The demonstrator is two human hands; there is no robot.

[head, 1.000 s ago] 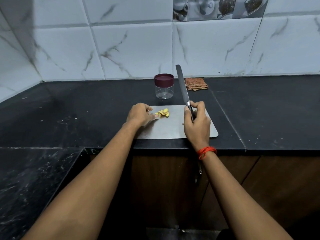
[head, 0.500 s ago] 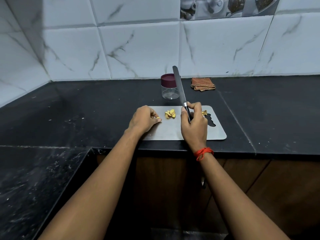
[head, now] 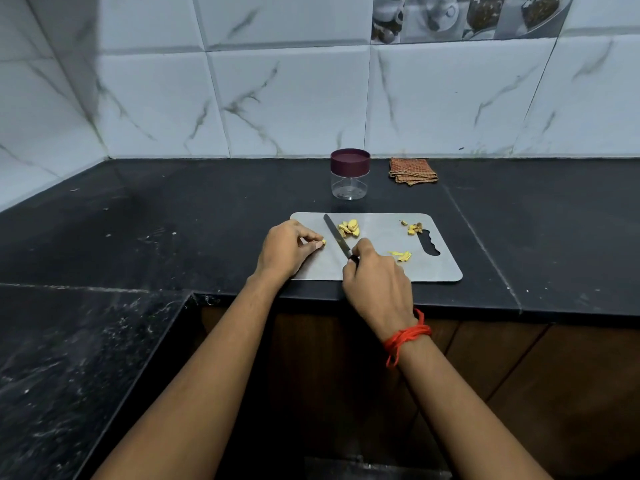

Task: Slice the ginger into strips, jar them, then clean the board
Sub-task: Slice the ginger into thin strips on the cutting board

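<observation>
The grip of the right hand (head: pixel 379 282) wraps the knife (head: pixel 336 239) handle, blade angled across the steel board (head: pixel 440 268), while the left hand (head: pixel 284 249) pinches a small ginger piece (head: pixel 323 242).

A home kitchen: a black stone bench (head: pixel 173 216) runs along white marble-look wall tiles (head: pixel 294 98), some printed with cups and food (head: pixel 467 15), with a folded cloth (head: pixel 412 171) at the far edge and wooden cabinet fronts (head: pixel 519 375) beneath.

Matt steel board (head: pixel 381 268), clear plastic jar (head: pixel 349 187)
</observation>
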